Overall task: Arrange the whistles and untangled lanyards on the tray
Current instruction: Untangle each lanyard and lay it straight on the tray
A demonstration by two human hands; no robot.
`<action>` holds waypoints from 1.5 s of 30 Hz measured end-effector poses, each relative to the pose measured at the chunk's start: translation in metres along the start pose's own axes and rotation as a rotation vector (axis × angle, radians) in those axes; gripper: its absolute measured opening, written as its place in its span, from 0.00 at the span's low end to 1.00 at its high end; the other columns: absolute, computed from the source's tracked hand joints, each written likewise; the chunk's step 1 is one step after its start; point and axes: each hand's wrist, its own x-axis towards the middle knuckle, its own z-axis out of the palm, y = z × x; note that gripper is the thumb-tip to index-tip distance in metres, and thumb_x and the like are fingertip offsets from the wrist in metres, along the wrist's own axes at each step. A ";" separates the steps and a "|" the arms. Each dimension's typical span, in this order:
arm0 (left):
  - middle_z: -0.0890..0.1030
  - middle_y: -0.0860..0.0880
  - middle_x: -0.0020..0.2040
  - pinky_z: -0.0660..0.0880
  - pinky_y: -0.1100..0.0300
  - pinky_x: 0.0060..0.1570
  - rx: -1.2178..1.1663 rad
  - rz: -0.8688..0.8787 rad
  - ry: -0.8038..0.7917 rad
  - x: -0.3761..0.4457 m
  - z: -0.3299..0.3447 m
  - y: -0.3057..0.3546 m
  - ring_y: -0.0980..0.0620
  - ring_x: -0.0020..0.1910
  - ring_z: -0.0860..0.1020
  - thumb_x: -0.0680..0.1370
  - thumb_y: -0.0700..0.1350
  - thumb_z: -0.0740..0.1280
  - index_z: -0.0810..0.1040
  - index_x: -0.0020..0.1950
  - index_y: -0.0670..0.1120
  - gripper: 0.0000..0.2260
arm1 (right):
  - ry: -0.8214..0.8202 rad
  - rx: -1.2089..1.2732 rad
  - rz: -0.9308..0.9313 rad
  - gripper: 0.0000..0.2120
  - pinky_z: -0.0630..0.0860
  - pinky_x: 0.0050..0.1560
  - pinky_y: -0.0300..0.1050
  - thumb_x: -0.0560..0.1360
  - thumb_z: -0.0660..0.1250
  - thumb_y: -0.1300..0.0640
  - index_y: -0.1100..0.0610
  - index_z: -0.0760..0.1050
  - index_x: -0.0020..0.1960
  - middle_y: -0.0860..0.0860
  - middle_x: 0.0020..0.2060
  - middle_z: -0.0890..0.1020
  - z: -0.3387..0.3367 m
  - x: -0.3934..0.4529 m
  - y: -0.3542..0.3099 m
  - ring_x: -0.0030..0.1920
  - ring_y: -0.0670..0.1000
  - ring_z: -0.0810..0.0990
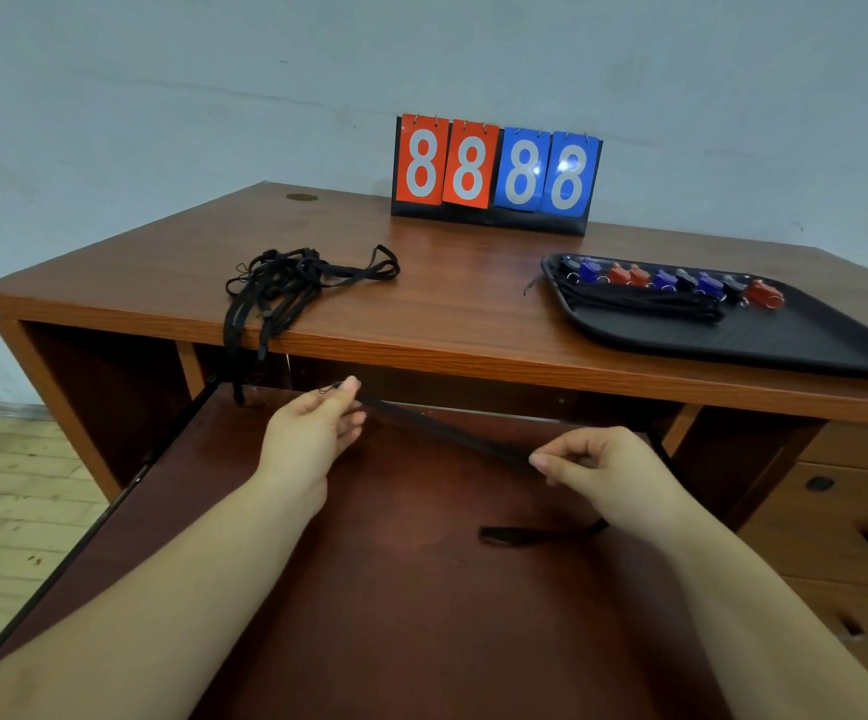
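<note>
since the lanyard [447, 433] you hold is light, limp webbing, grip it near the ends: your left hand [312, 428] pinches the clip end in its fingers, your right hand [598, 465] pinches the strap, the rest drooping below. beyond, left of the tray [785, 345], the tangled lanyards [286, 283] spill over the table [447, 304] edge; whistles [671, 280] line the tray's far side.

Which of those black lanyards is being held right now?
The single lanyard stretched between the left hand and right hand; the others lie tangled on the desk or laid on the tray.
</note>
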 end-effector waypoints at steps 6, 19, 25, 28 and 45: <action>0.82 0.51 0.39 0.75 0.62 0.51 0.385 0.234 -0.240 -0.014 0.006 0.000 0.56 0.42 0.79 0.74 0.44 0.70 0.82 0.43 0.47 0.02 | 0.047 0.035 -0.047 0.07 0.75 0.49 0.40 0.73 0.70 0.53 0.45 0.79 0.37 0.45 0.32 0.83 0.001 -0.002 -0.003 0.42 0.45 0.82; 0.81 0.60 0.42 0.75 0.62 0.48 0.817 0.557 -0.693 -0.053 0.021 -0.006 0.62 0.44 0.78 0.80 0.46 0.61 0.73 0.47 0.51 0.04 | -0.010 0.162 -0.222 0.06 0.74 0.43 0.31 0.74 0.69 0.55 0.50 0.82 0.40 0.45 0.36 0.84 0.025 -0.016 -0.027 0.41 0.41 0.80; 0.81 0.55 0.35 0.72 0.64 0.44 0.728 0.435 -0.699 -0.051 0.022 -0.007 0.57 0.39 0.78 0.80 0.45 0.61 0.73 0.47 0.47 0.04 | 0.008 0.161 -0.215 0.05 0.72 0.41 0.29 0.73 0.70 0.54 0.47 0.82 0.39 0.43 0.36 0.83 0.026 -0.016 -0.027 0.40 0.40 0.80; 0.80 0.55 0.34 0.70 0.67 0.45 0.733 0.435 -0.666 -0.047 0.022 -0.008 0.62 0.38 0.77 0.80 0.45 0.61 0.73 0.47 0.46 0.04 | -0.023 0.112 -0.181 0.04 0.73 0.43 0.31 0.73 0.70 0.52 0.44 0.81 0.40 0.44 0.36 0.83 0.025 -0.014 -0.025 0.42 0.41 0.80; 0.79 0.52 0.36 0.71 0.57 0.50 0.756 0.388 -0.213 0.002 -0.008 -0.002 0.51 0.42 0.78 0.80 0.45 0.60 0.70 0.41 0.49 0.08 | 0.120 -0.016 -0.052 0.06 0.70 0.41 0.36 0.73 0.70 0.51 0.45 0.79 0.37 0.45 0.35 0.82 -0.004 0.003 0.008 0.42 0.44 0.79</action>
